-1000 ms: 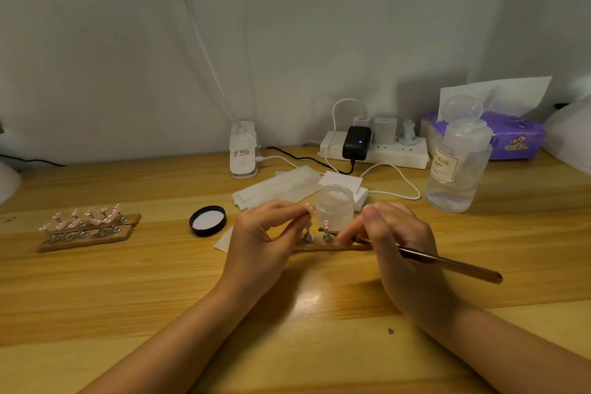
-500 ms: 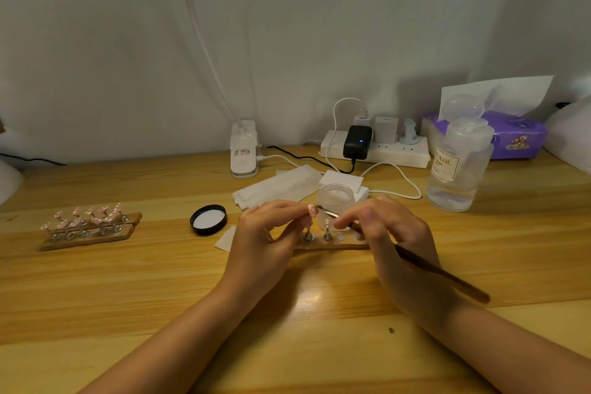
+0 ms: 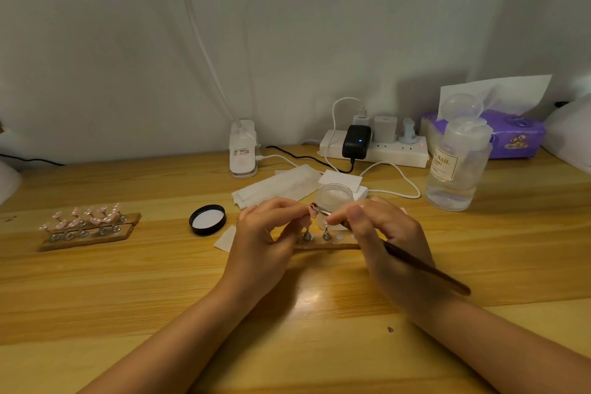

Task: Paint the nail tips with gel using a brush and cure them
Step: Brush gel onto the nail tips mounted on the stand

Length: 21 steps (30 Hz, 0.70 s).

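My left hand (image 3: 267,235) pinches a small pink nail tip (image 3: 312,208) on its stand, lifted above the wooden holder strip (image 3: 332,245). My right hand (image 3: 388,235) grips a brown brush (image 3: 425,269), and its bristle end touches the held nail tip. Two metal stands (image 3: 316,235) remain upright on the strip between my hands. An open clear gel jar (image 3: 335,197) sits just behind the brush tip. Its black lid (image 3: 208,220) lies to the left.
A second wooden holder (image 3: 88,233) with several pink nail tips stands at the left. White wipes (image 3: 278,185), a clip lamp base (image 3: 243,150), a power strip (image 3: 374,149) with cables, a clear liquid bottle (image 3: 454,169) and a purple tissue pack (image 3: 508,134) line the back of the wooden desk (image 3: 128,291).
The brush tip rose from the holder strip to the nail tip held in my left hand. My right hand tilted so that the handle points lower and to the right.
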{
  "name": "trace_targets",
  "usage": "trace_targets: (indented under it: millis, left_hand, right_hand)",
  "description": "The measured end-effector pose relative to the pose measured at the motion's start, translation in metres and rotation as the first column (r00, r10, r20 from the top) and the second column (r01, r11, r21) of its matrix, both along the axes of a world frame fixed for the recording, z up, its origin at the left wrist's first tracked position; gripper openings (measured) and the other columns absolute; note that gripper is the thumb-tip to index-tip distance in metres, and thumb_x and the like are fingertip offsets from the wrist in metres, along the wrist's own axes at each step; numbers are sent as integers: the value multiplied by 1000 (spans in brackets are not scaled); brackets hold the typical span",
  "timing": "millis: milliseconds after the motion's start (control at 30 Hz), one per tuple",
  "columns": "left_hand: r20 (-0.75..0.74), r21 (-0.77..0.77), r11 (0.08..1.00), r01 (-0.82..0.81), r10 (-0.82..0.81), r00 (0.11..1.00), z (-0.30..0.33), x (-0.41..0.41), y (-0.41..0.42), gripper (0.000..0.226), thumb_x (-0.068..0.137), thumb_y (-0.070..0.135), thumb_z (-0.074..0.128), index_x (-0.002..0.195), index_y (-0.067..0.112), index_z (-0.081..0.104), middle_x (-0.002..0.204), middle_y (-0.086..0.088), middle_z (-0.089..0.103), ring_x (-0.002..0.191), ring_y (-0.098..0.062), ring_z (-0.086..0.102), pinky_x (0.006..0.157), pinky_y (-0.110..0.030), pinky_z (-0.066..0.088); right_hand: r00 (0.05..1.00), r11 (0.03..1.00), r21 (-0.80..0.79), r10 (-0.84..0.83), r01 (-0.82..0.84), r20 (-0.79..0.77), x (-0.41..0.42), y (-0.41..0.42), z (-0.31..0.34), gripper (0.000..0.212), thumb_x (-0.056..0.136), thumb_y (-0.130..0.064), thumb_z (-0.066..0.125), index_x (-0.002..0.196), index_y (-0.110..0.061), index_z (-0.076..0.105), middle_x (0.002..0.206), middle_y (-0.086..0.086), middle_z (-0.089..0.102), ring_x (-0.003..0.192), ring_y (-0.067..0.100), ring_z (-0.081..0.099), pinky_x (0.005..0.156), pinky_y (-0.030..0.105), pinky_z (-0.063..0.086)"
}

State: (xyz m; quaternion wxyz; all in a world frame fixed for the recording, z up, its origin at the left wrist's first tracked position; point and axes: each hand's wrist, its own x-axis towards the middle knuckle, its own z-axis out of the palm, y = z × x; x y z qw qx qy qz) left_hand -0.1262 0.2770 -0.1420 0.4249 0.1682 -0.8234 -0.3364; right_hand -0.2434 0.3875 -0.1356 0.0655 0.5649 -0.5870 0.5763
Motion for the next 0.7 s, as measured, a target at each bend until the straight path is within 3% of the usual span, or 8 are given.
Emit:
trace_targets:
  millis: [133,267,367,533,700]
  left_hand:
    - [-1,7,1000,-14,14,1000,1,-1,1,29,80,-1,65,93,25,69,87,10,67,88,-14,62,82,-59,42]
    - [-9,-10,1000,-14,13,1000,2,-1,1,35,79,-2,66,94,29,66,87,8,67,88,-18,62,81,-60,42]
    - [-9,-12,1000,-20,20,1000,3,-1,2,33,79,-2,66,92,28,66,86,9,66,87,-19,61,81,-61,42]
    - [-11,-4,1000,-23,23,1000,5,-1,4,27,79,1,67,92,25,68,87,6,67,88,-17,61,82,-60,42]
    - [-5,-7,999,-34,34,999,6,-1,6,30,78,0,68,91,28,66,86,9,65,86,-17,61,82,-60,42]
  right_hand:
    - [1000,998,-61,-2,3,23,-2,4,-2,38,91,-29,32,66,-26,61,67,-25,56,74,-6,55,73,22,39]
    - [1000,1000,-22,-16,16,0,-2,1,-1,33,90,-31,36,77,-23,65,75,-20,61,78,-2,56,74,27,42]
    - [999,1000,-5,-19,19,-46,-1,-1,-2,36,92,-39,37,82,-22,67,79,-14,65,82,-3,58,78,19,39]
    - [998,999,-46,-10,13,68,-2,4,-3,36,91,-31,32,67,-31,58,66,-21,59,76,-10,56,73,17,39]
    - [999,1000,-6,-8,8,-31,0,0,-1,31,91,-34,38,81,-24,65,79,-13,66,83,-4,58,79,13,36]
